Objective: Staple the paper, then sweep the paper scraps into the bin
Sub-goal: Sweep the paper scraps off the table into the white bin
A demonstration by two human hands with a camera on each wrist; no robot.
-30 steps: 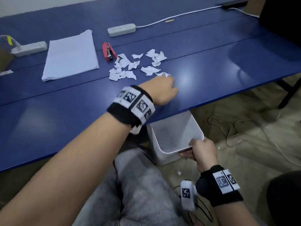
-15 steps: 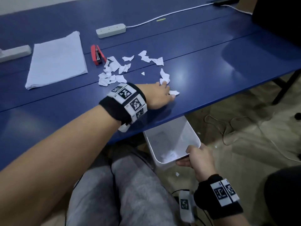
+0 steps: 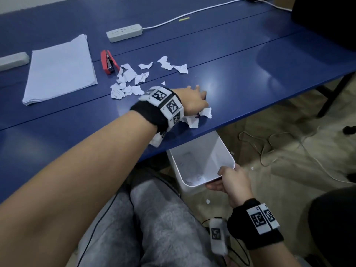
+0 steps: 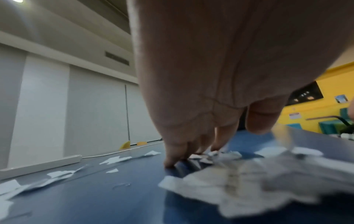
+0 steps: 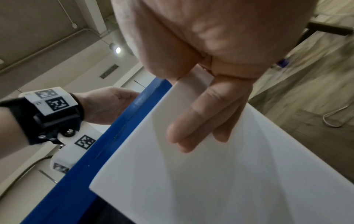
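My left hand [image 3: 194, 100] lies on the blue table [image 3: 240, 81] near its front edge, fingers straight and fingertips [image 4: 170, 160] on the surface, with a few torn paper scraps [image 3: 193, 120] under and beside the palm. More scraps [image 3: 131, 79] lie farther back next to the red stapler [image 3: 108, 62]. The stack of white paper [image 3: 59, 69] sits at the left. My right hand [image 3: 231, 180] grips the rim of the white bin [image 3: 204, 157], thumb inside and fingers [image 5: 201, 118] on the outer wall, holding it just under the table edge. A few scraps lie in the bin's bottom.
Two white power strips [image 3: 125, 32] [image 3: 13, 60] and a cable lie at the back of the table. Cables [image 3: 269, 143] trail on the wooden floor to the right. My grey-trousered legs [image 3: 154, 228] are below the table edge. A small scrap [image 3: 208, 201] lies on the floor.
My left hand has dragged a few scraps from the pile toward the front edge of the table. The right hand still holds the bin under the edge.
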